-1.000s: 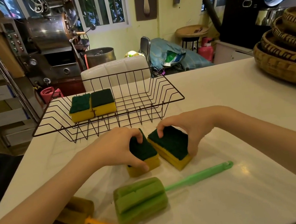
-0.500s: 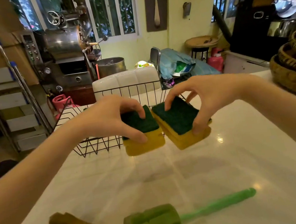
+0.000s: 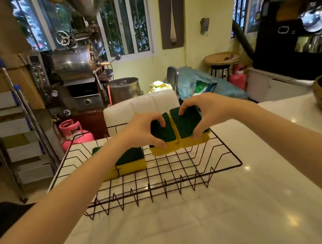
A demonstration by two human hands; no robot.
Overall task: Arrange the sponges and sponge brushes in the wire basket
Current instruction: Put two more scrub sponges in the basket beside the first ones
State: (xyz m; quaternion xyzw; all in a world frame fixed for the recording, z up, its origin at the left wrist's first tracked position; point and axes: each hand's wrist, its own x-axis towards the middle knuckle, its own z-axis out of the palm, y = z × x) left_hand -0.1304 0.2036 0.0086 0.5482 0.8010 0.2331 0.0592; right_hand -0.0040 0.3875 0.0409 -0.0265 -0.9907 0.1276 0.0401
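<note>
Sponges already placed: two green-topped yellow sponges [image 3: 130, 161] lie side by side on the wire basket [image 3: 185, 173] floor at its left side, partly hidden behind the left forearm.
Left hand [image 3: 140, 131]: curled over a green-and-yellow sponge [image 3: 163, 140], thumb on the near yellow edge and fingers hooked over the far green edge; a firm pinch, not spread.
Right hand [image 3: 203, 113]: the same pinch on a second scrub sponge [image 3: 189, 132], thumb near, fingers far.
Held pair: the two sponges touch along their inner sides, green faces up, tilted slightly toward the camera, above the basket's far right part; whether they rest on the wires I cannot tell.
Basket place: on the white counter [image 3: 194, 232], toward its far left edge.
Step in hand: judged to be setting this pair down next to the first two.
Doing it well: lower both together, keep them level and pressed side by side, align them with the placed row, then loosen the fingers only once the wires bear them.
Sponge brushes: out of view.
</note>
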